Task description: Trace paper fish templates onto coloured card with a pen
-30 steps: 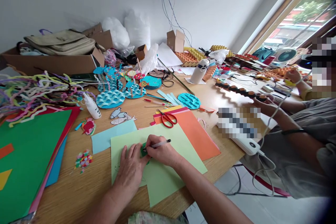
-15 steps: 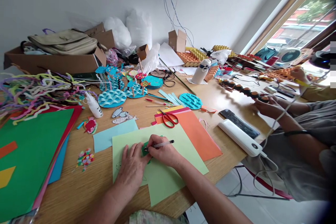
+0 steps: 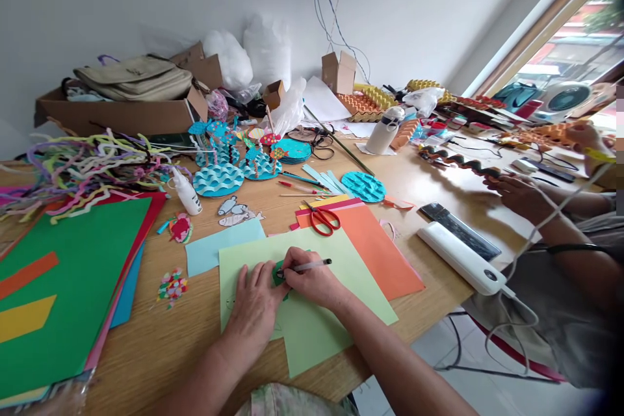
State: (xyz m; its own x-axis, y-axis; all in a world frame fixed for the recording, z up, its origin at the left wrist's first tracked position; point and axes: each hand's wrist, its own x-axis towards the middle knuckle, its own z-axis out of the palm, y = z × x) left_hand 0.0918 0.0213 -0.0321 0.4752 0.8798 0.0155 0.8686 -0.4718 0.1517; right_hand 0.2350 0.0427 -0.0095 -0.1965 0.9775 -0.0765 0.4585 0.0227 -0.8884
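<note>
My right hand (image 3: 308,278) grips a pen (image 3: 314,264), its tip down at a small dark green paper piece (image 3: 278,273). That piece lies on a light green sheet (image 3: 336,322) and is partly hidden by my fingers. My left hand (image 3: 256,299) rests flat on the sheet, fingers stretched out, its fingertips beside the green piece. Faint drawn lines show on the sheet by the left hand. Just beyond are a pair of red-handled scissors (image 3: 324,220), orange paper (image 3: 375,253) and a light blue sheet (image 3: 221,248).
Stacked coloured paper (image 3: 97,273) and pipe cleaners (image 3: 97,169) lie at left, near a glue bottle (image 3: 186,192). Blue wavy discs (image 3: 218,180) and paper fish (image 3: 238,213) stand further back. At right, a white power bank (image 3: 461,258) lies near a co-worker's hands (image 3: 521,195).
The whole view has shifted, so things sit further right in the picture. My hands keep nearly the same pose on the paper. The co-worker's hands have shifted on the egg-carton strip.
</note>
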